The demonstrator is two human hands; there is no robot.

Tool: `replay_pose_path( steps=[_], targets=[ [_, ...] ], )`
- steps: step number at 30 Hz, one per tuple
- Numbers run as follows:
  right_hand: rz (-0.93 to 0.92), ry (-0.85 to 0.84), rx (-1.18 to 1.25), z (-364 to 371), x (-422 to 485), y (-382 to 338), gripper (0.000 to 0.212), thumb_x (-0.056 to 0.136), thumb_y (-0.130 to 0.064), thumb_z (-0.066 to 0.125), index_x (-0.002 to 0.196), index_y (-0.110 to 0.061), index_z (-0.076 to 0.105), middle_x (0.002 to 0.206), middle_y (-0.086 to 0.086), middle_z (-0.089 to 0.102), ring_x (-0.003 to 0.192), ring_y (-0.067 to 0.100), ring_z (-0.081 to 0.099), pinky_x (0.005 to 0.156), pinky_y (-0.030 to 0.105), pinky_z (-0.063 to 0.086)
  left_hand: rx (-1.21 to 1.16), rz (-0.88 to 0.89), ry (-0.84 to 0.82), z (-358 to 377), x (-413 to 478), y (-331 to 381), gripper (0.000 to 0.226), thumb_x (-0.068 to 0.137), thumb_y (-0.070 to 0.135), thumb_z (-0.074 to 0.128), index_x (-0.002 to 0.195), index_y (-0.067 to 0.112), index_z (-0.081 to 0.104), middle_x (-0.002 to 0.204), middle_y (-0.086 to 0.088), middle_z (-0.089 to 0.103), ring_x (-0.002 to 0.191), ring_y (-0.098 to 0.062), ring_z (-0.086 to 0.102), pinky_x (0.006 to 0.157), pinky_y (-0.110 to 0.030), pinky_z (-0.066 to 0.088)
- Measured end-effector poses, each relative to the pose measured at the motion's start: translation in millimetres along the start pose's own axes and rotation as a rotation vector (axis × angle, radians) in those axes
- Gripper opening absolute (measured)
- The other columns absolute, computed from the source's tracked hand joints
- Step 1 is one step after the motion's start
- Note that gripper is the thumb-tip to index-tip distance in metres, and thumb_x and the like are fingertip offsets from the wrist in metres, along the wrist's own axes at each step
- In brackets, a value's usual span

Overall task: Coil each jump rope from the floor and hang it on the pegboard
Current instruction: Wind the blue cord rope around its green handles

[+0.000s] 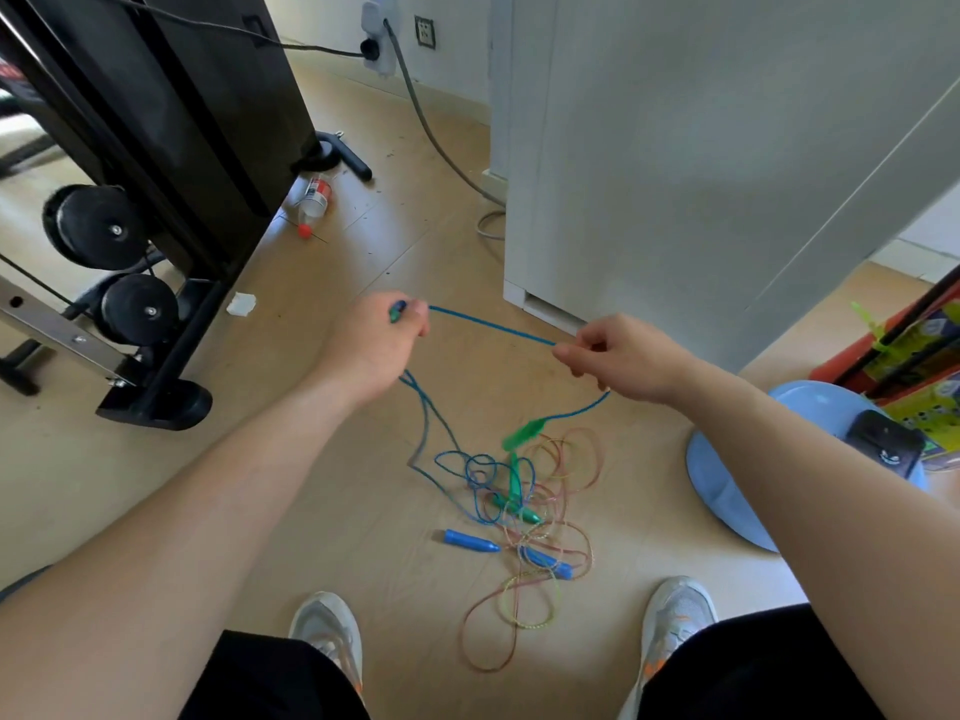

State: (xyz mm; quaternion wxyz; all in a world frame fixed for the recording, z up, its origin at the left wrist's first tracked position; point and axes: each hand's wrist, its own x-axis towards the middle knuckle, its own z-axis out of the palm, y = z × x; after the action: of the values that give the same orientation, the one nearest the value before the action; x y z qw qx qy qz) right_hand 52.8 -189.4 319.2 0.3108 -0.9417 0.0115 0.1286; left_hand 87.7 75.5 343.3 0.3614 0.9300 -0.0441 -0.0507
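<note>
A blue jump rope (pixel 488 326) with green handles stretches taut between my two hands above the floor. My left hand (pixel 374 340) grips one green handle along with loops of the cord. My right hand (pixel 618 361) pinches the cord farther along. From the right hand the cord drops to the other green handle (pixel 524 433), which hangs blurred in the air. More blue cord lies tangled on the floor (pixel 478 475). A multicoloured rope (pixel 524 589) with blue handles (pixel 470 541) lies in a loose heap between my shoes. No pegboard is in view.
A black exercise machine (pixel 171 148) stands at the left. A white cabinet (pixel 701 148) rises at the right, with a pale blue disc (pixel 727 480) and colourful boxes (pixel 914 366) beside it. A plastic bottle (pixel 314 200) and cables lie on the wooden floor behind.
</note>
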Motion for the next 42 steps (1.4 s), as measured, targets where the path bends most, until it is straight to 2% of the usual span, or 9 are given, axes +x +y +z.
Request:
replay_pose_path(
  steps=[10,15,18,20,23,29,33,39,42],
  targets=[
    [0.185,-0.131,-0.126,10,3,41,0.033,0.1,-0.04,0.05,0.077,-0.019,0.061,0.072,0.001,0.068,0.069,0.018,0.065,0.069,0.029,0.049,0.032,-0.134,0.159,-17,11,-20,0.035,0.104,0.031,0.043,0.078,0.019,0.064,0.071,-0.002,0.059,0.07,-0.024,0.055,0.056,-0.031,0.034],
    [0.199,-0.132,-0.081,13,-1,24,0.036,0.103,-0.039,0.045,0.088,-0.016,0.068,0.076,0.004,0.063,0.046,0.014,0.059,0.053,0.023,0.048,0.088,-0.114,-0.047,0,2,-15,0.025,0.101,0.031,0.051,0.093,0.019,0.071,0.086,0.0,0.072,0.066,-0.018,0.061,0.069,-0.028,0.046],
    [0.007,-0.077,-0.059,12,-4,-9,0.032,0.1,-0.04,0.052,0.083,-0.022,0.073,0.065,-0.004,0.053,0.047,0.007,0.046,0.055,0.026,0.039,0.064,-0.015,-0.163,13,-8,-8,0.028,0.098,0.029,0.06,0.125,0.024,0.066,0.112,0.005,0.069,0.074,-0.022,0.065,0.076,-0.023,0.044],
    [-0.098,-0.121,-0.057,10,-8,-30,0.027,0.098,-0.04,0.056,0.085,-0.025,0.075,0.057,-0.006,0.047,0.049,0.008,0.041,0.055,0.027,0.034,0.03,0.111,-0.237,24,-14,-2,0.034,0.098,0.029,0.06,0.132,0.033,0.061,0.109,0.014,0.069,0.073,-0.021,0.069,0.071,-0.018,0.044],
    [-0.194,-0.226,-0.036,10,-12,-46,0.025,0.096,-0.041,0.059,0.085,-0.025,0.075,0.049,-0.009,0.043,0.047,0.009,0.036,0.05,0.023,0.029,-0.035,0.193,-0.354,37,-22,10,0.028,0.099,0.026,0.059,0.121,0.043,0.061,0.077,0.024,0.065,0.046,-0.007,0.056,0.053,-0.015,0.042],
    [-0.143,-0.112,-0.03,6,-8,-39,0.028,0.091,-0.043,0.066,0.078,-0.018,0.067,0.059,-0.008,0.054,0.047,0.004,0.047,0.048,0.017,0.036,0.039,0.135,-0.419,32,-15,5,0.025,0.102,0.029,0.052,0.078,0.025,0.061,0.069,0.007,0.065,0.057,-0.006,0.052,0.063,-0.028,0.041],
    [-0.014,-0.296,0.105,5,-9,-26,0.026,0.099,-0.036,0.057,0.088,-0.014,0.066,0.069,-0.001,0.062,0.054,0.016,0.056,0.052,0.031,0.05,0.102,0.073,-0.294,28,-10,1,0.029,0.103,0.031,0.049,0.075,0.026,0.055,0.073,0.005,0.064,0.065,-0.014,0.053,0.062,-0.027,0.04],
    [0.075,-0.315,0.113,5,-9,-26,0.033,0.102,-0.031,0.045,0.084,-0.013,0.066,0.07,0.001,0.055,0.056,0.019,0.049,0.051,0.028,0.042,0.105,-0.024,-0.157,31,-5,-9,0.013,0.095,0.035,0.062,0.086,0.025,0.063,0.089,0.006,0.067,0.092,-0.021,0.062,0.078,-0.028,0.043],
    [0.167,-0.294,0.237,4,-10,-30,0.029,0.097,-0.014,0.039,0.095,-0.003,0.066,0.075,0.007,0.054,0.06,0.02,0.049,0.053,0.029,0.041,0.09,-0.117,-0.094,28,-8,-2,0.027,0.092,0.044,0.063,0.096,0.017,0.06,0.093,0.0,0.059,0.09,-0.021,0.054,0.081,-0.03,0.041]
  ],
)
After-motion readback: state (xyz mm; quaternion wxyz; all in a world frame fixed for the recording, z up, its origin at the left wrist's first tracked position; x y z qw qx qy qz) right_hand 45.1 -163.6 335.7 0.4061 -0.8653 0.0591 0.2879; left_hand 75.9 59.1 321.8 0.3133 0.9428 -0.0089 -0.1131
